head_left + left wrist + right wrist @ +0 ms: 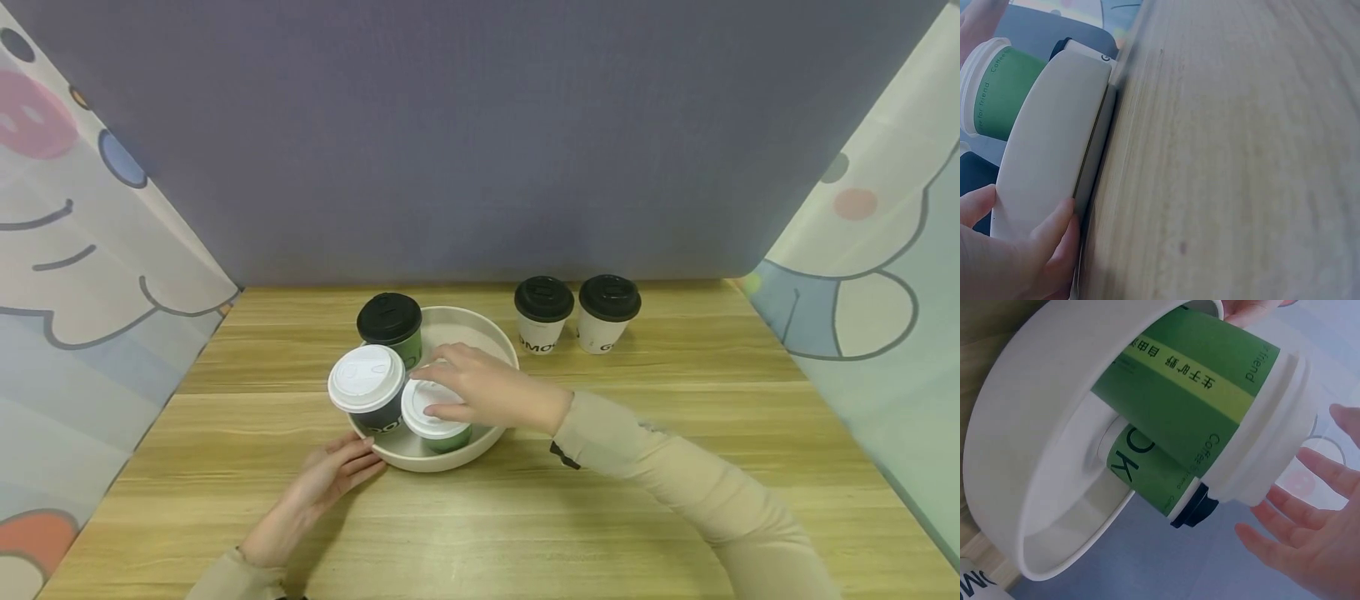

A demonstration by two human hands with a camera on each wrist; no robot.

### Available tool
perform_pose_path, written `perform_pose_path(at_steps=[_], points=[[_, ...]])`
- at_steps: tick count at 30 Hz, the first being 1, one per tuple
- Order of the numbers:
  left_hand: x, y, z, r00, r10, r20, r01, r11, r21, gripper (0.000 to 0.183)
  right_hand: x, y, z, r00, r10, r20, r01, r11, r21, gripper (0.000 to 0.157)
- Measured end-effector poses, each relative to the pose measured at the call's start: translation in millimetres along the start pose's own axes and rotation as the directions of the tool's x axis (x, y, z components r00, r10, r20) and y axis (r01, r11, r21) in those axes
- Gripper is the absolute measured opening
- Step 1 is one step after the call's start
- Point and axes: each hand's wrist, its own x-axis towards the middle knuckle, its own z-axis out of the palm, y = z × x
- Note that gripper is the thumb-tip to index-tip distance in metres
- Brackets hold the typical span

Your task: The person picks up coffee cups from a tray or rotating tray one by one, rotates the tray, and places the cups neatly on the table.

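A round cream tray (467,327) with a raised rim holds three lidded paper cups. My right hand (491,387) is spread over a green cup with a white lid (452,440); in the right wrist view its fingers (1285,519) stand apart around the lid. At the tray's near left side my left hand (330,477) grips the wall, thumb at the rim and fingers low by the base in the left wrist view. Beside that hand stands a dark cup with a white lid (366,382). Behind it is a green cup with a black lid (389,320).
Two white cups with black lids, one at left (543,312) and one at right (607,312), stand on the wooden table (675,400) to the right of the tray. A grey panel (480,150) rises behind the table, with cartoon-printed cloth (67,350) at the sides.
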Motion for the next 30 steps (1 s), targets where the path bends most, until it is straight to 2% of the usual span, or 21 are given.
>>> perform_pose_path(at_steps=[4, 11, 30], points=[[0.2, -0.2, -0.3, 1.0, 0.005, 0.012, -0.005, 1.0, 0.011, 0.059, 1.5, -0.9, 3.6, 1.0, -0.017, 0.014, 0.018, 1.0, -0.025, 0.045], [1.1, -1.2, -1.1, 1.0, 0.011, 0.015, -0.012, 1.0, 0.017, 0.058, 2.7, -3.4, 6.8, 0.998, 0.002, 0.069, 0.003, 0.998, -0.068, 0.051], [1.2, -2.6, -1.4, 1.0, 0.008, -0.005, -0.008, 1.0, 0.008, 0.06, 3.1, -5.8, 14.3, 0.991, 0.011, 0.13, 0.0, 0.997, -0.078, 0.062]])
